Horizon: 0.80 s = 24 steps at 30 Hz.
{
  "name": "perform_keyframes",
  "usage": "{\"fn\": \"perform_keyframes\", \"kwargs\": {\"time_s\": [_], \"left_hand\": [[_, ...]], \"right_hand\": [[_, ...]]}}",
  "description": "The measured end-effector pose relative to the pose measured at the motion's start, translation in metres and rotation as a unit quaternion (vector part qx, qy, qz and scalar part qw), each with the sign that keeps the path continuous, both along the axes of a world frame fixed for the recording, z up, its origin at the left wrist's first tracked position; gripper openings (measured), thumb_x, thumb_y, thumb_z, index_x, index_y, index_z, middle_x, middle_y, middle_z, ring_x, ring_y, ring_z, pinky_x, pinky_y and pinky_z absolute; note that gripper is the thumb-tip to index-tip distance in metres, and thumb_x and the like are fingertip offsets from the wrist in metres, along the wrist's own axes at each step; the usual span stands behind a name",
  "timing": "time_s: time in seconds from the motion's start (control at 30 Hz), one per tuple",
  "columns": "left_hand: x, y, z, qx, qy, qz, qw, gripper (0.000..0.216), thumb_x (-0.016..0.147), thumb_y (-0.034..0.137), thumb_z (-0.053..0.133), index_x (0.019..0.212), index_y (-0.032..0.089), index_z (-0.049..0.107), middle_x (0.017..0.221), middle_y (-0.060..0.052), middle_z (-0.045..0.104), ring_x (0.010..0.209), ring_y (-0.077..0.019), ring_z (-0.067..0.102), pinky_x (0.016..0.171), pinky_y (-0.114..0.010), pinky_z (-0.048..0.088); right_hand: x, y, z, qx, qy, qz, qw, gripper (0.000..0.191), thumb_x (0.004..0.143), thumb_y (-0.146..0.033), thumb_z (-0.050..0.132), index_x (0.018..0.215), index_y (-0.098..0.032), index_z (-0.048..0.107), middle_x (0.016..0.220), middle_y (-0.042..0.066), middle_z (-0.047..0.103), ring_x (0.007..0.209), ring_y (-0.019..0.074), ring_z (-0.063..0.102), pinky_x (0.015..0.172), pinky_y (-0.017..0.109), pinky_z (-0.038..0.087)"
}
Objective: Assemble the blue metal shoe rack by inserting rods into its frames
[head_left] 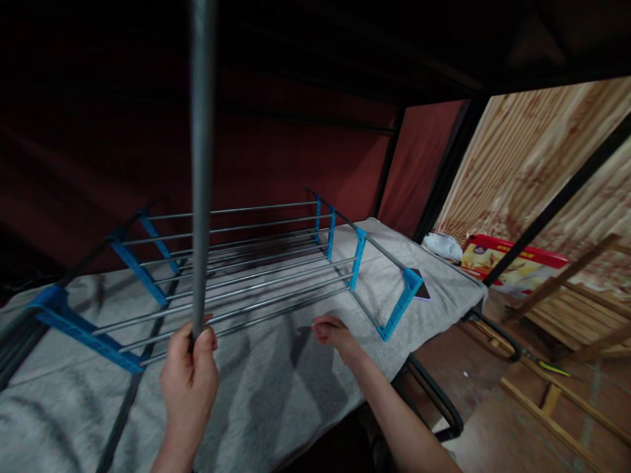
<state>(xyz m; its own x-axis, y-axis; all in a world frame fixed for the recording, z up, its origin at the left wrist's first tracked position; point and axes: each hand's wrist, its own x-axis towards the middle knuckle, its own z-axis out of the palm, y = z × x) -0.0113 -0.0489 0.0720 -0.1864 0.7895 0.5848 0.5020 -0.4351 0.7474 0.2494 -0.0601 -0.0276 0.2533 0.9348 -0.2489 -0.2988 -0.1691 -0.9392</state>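
My left hand [190,368] is wrapped round the lower end of a grey metal tube [201,164], which stands upright and runs out of the top of the view. Behind it lies a rack frame [266,281] of thin metal rods joined by blue plastic brackets [400,305]. My right hand [335,335] hovers in front of the rack, its fingers loosely curled together with nothing visible in them. The rack rests on a pale grey cloth [276,401] spread over a bed.
A phone [420,286] lies on the cloth behind the right bracket. Dark metal bed posts [448,164] frame the right side. Beyond the bed are a red and yellow box [513,259], a white bag [442,246] and wooden frames [576,315] on the floor.
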Motion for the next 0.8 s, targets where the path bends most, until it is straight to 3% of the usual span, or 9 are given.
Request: {"fn": "perform_keyframes", "kwargs": {"time_s": [0.13, 0.33, 0.57, 0.8], "left_hand": [[-0.019, 0.011, -0.028, -0.038, 0.090, -0.004, 0.995, 0.036, 0.088, 0.053, 0.047, 0.104, 0.022, 0.057, 0.080, -0.001, 0.060, 0.070, -0.0186, 0.057, 0.064, -0.030, 0.043], [-0.043, 0.024, -0.062, -0.063, 0.205, -0.080, 0.974, 0.038, 0.088, 0.056, 0.042, 0.104, 0.024, 0.056, 0.094, -0.004, 0.066, 0.086, -0.0242, 0.064, 0.075, -0.034, 0.049], [-0.049, 0.024, -0.072, -0.034, 0.313, -0.105, 0.943, 0.035, 0.091, 0.046, 0.036, 0.107, 0.022, 0.056, 0.102, -0.009, 0.067, 0.095, -0.0287, 0.062, 0.087, -0.042, 0.047], [-0.053, 0.024, -0.073, -0.106, 0.391, -0.104, 0.908, 0.039, 0.089, 0.034, 0.028, 0.111, 0.018, 0.057, 0.102, -0.012, 0.068, 0.093, -0.0297, 0.064, 0.084, -0.045, 0.046]], "right_hand": [[0.007, 0.006, 0.003, -0.014, -0.007, -0.038, 0.999, 0.024, 0.058, -0.034, 0.068, 0.078, -0.021, 0.064, 0.075, 0.001, 0.069, 0.063, 0.0144, 0.059, 0.061, 0.029, 0.047], [0.015, 0.006, 0.009, 0.004, 0.000, -0.068, 0.998, 0.021, 0.059, -0.033, 0.069, 0.077, -0.022, 0.065, 0.075, 0.001, 0.071, 0.063, 0.0134, 0.059, 0.061, 0.027, 0.048], [0.016, 0.004, 0.018, 0.045, 0.040, -0.105, 0.993, 0.022, 0.060, -0.034, 0.070, 0.077, -0.021, 0.066, 0.076, 0.002, 0.071, 0.063, 0.0133, 0.060, 0.064, 0.028, 0.047], [0.025, 0.008, 0.024, 0.096, 0.149, -0.118, 0.977, 0.029, 0.063, -0.034, 0.074, 0.087, -0.021, 0.064, 0.089, 0.004, 0.073, 0.077, 0.0170, 0.066, 0.075, 0.032, 0.052]]}}
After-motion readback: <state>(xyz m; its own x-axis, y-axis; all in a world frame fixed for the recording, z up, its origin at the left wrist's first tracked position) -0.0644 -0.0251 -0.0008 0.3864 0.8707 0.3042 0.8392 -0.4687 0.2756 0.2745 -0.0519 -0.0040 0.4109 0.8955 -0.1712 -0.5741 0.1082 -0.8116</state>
